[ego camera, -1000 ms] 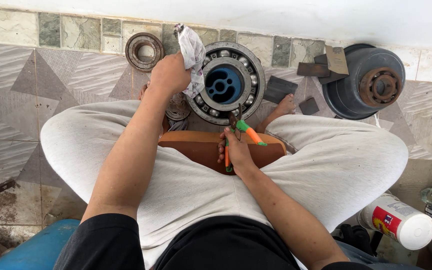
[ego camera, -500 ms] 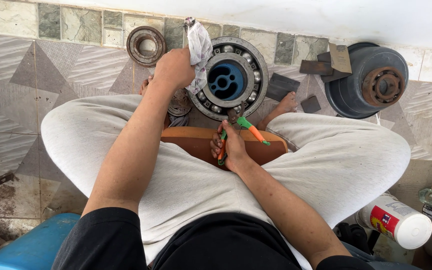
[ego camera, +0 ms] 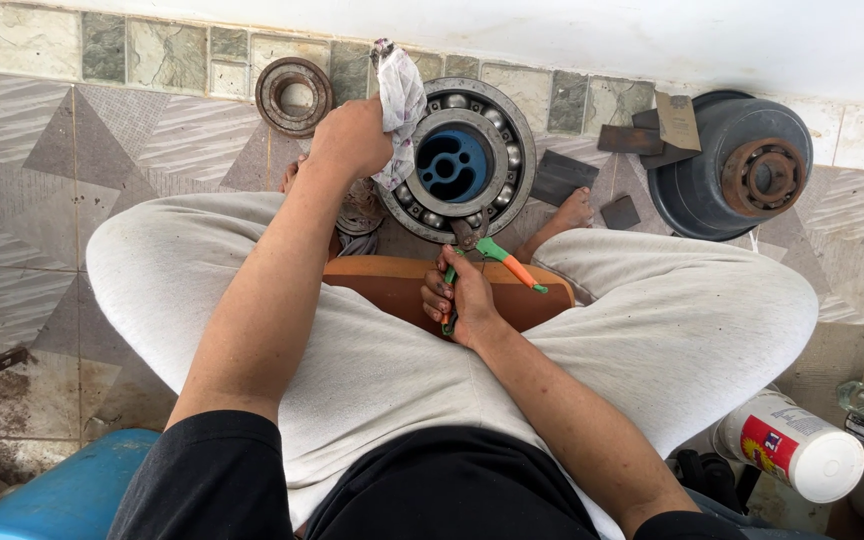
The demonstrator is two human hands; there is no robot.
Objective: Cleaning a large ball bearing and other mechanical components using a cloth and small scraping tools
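My left hand (ego camera: 350, 138) is closed around a crumpled white rag (ego camera: 401, 100) and holds it against the left rim of a large ball bearing (ego camera: 458, 160) with a blue centre, which lies flat on the tiled floor. My right hand (ego camera: 460, 297) grips pliers (ego camera: 487, 258) with green and orange handles, jaws pointing toward the bearing's near edge. One pliers handle sticks out to the right. A brown wooden block (ego camera: 397, 284) lies across my lap under the right hand.
A smaller bearing ring (ego camera: 294, 95) lies at the back left by the wall. A dark drum with a rusty hub (ego camera: 742, 175) sits at the right, flat metal pieces (ego camera: 564, 176) beside it. A white can (ego camera: 792, 447) lies by my right knee; a blue object (ego camera: 62, 495) sits lower left.
My right hand with the pliers has shifted a little toward the bearing. The left hand keeps the rag on the bearing's rim, moved slightly.
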